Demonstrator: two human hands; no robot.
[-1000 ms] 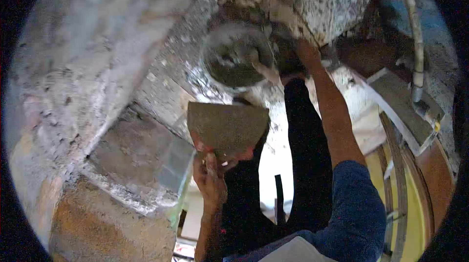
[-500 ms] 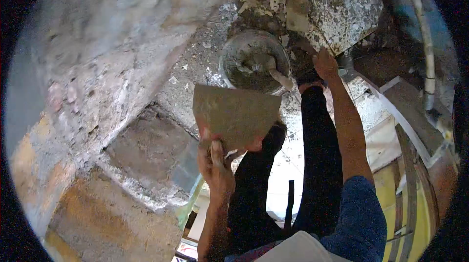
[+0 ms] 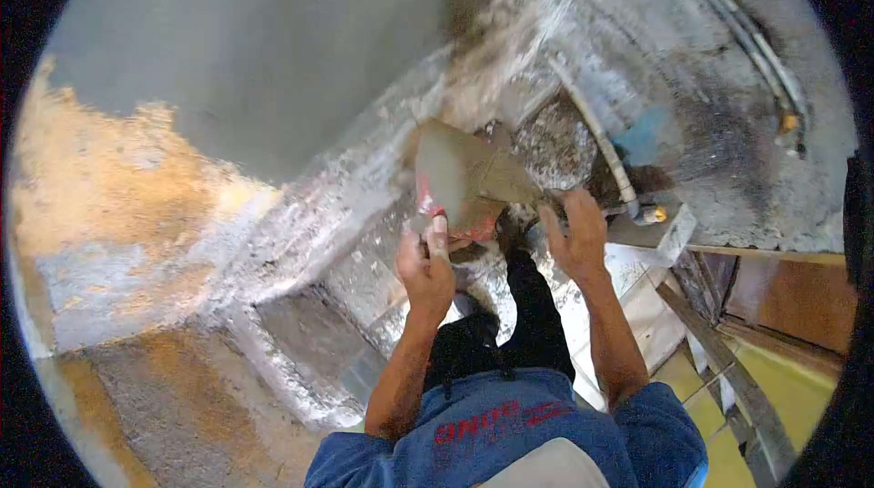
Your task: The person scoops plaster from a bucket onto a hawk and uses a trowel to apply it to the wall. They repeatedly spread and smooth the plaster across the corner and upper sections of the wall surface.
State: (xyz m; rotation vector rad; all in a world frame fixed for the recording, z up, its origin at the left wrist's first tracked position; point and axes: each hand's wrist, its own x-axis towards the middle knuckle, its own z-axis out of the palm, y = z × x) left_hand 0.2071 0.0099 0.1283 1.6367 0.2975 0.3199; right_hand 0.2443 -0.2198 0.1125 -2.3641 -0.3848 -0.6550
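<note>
My left hand [image 3: 428,265] grips the lower edge of a flat mortar board [image 3: 443,165], thumb on top. Grey-brown mortar coats the board's face, and red shows along its near edge. My right hand [image 3: 578,238] is closed at the board's right side around a trowel, its handle mostly hidden by the fingers. The trowel blade [image 3: 510,180] overlaps the right part of the board. Both hands are raised in front of my body, over my dark-trousered legs [image 3: 533,306].
Ahead rises a wall [image 3: 264,42] with smooth grey plaster above and rough, flaking patches lower down. A pipe [image 3: 592,128] slants down at the right to a yellow-tipped end. Wooden boards [image 3: 728,370] lean at lower right. A recessed ledge [image 3: 314,333] lies at left.
My right hand has come up from low beside the bucket to the board, now with a trowel. The board has risen and tilted, and my view has turned up toward the wall.
</note>
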